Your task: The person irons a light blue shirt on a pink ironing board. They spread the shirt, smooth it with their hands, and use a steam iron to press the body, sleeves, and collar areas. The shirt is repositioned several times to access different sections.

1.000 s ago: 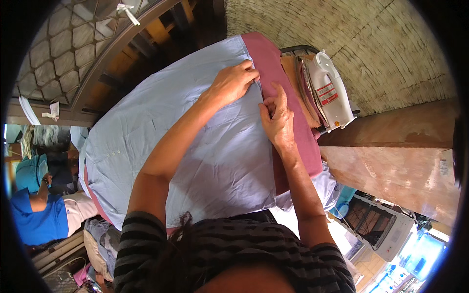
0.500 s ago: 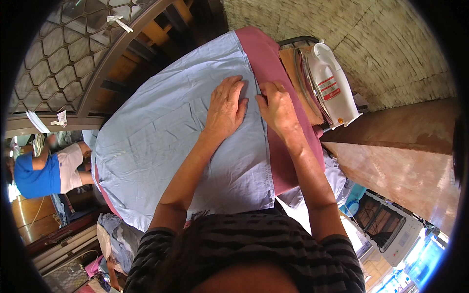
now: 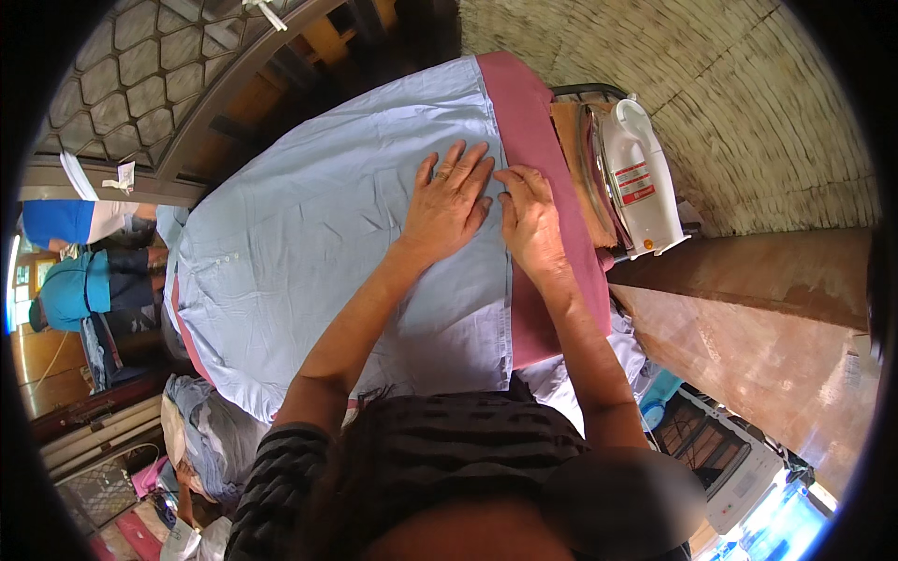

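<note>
A light blue cloth [image 3: 318, 215] with a stitched hem lies spread over a dark pink padded ironing board [image 3: 538, 318], lightly creased in places. My left hand [image 3: 447, 201] rests flat on the cloth, fingers spread, just left of its hemmed right edge. Beside it, my right hand [image 3: 533, 210] is bent over that edge. Its fingers and thumb close together at the hem, though the cloth between them is largely hidden. A white iron [image 3: 645, 178] rests at the board's right end, apart from both hands.
Under the iron is a brown rest pad [image 3: 582, 168]. A rough wall [image 3: 748, 93] and a wooden panel [image 3: 748, 262] border the right side. A metal lattice gate [image 3: 140, 84] stands at far left. Crumpled clothes [image 3: 215, 435] lie lower left. Two other people stand beyond the board's left end.
My left hand has shifted right and spread its fingers. My right hand's fingers have moved slightly at the hem. The view has shifted, and a second person in teal now shows at left.
</note>
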